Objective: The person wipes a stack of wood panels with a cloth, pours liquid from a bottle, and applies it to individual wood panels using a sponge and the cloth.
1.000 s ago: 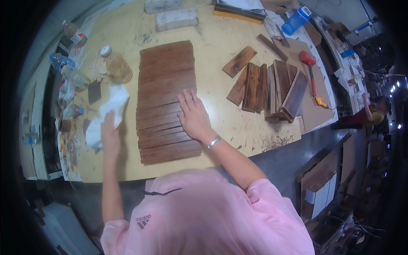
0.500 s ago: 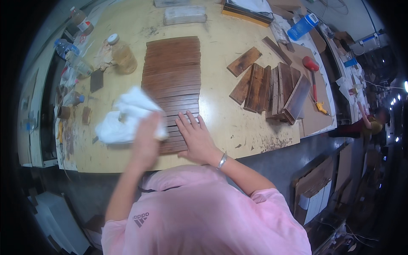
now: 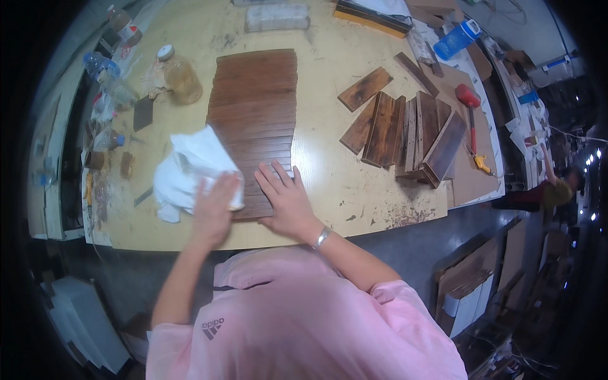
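On slat panel [image 3: 256, 120]: left hand [image 3: 212, 209] clutching white cloth [image 3: 190, 172]; right hand [image 3: 286, 201] flat, fingers spread.

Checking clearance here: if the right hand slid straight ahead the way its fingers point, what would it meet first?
The right hand lies flat on the slatted wooden panel, fingers pointing up its length. It would likely cross more dark slats only; nothing stands on them.

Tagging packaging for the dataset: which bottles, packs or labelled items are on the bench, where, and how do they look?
Jar: left of the slat panel, amber liquid, white lid.
Clear bottle: far left edge, lying down, blue cap.
Blue container: top right, tilted, white cap.
Clear wrapped pack: top centre, flat, oblong.
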The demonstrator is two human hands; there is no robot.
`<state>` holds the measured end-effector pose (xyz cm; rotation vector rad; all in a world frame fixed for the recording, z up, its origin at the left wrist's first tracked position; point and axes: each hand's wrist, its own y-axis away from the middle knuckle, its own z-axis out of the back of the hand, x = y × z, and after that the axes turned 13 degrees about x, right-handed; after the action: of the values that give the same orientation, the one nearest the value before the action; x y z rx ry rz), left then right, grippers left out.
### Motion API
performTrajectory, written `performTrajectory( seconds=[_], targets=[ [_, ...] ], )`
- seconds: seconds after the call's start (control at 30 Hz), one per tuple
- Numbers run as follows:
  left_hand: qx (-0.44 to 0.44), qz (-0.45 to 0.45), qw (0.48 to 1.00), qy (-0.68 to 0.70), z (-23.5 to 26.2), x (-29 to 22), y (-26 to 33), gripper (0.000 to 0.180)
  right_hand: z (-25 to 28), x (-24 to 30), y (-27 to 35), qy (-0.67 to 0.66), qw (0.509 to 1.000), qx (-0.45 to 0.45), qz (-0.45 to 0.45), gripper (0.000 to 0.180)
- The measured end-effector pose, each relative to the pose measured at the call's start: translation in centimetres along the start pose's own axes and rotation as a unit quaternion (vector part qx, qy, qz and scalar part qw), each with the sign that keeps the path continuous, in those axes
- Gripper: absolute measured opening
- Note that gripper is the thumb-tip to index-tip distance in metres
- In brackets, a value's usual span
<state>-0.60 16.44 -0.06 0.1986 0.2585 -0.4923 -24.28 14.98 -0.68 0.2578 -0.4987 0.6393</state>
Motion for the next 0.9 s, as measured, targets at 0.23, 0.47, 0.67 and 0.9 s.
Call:
performTrajectory(
  seconds=[0.23, 0.47, 0.67, 0.9],
  targets=[
    [-0.026, -0.001, 0.998, 0.048, -1.5, -4.9, -1.6, 0.061, -1.0, -0.1, -0.2, -0.009, 0.999, -0.034, 0.012, 0.109],
    [-0.140, 0.168, 0.874, 0.435, -1.8, 7.3, 5.5, 0.043, 1.2, -0.2, 1.1, -0.063, 0.996, -0.025, -0.054, 0.117],
    [-0.222, 0.205, 0.618, 0.726, -3.6, 3.4, 2.4, 0.031, 0.2, -2.2, 1.2, -0.292, 0.955, -0.004, -0.049, 0.130],
    [-0.056, 0.210, 0.851, 0.479, 3.0, -0.1, 0.5, 0.038, -0.1, -2.8, 1.4, -0.300, 0.953, -0.020, -0.035, 0.130]
  ],
)
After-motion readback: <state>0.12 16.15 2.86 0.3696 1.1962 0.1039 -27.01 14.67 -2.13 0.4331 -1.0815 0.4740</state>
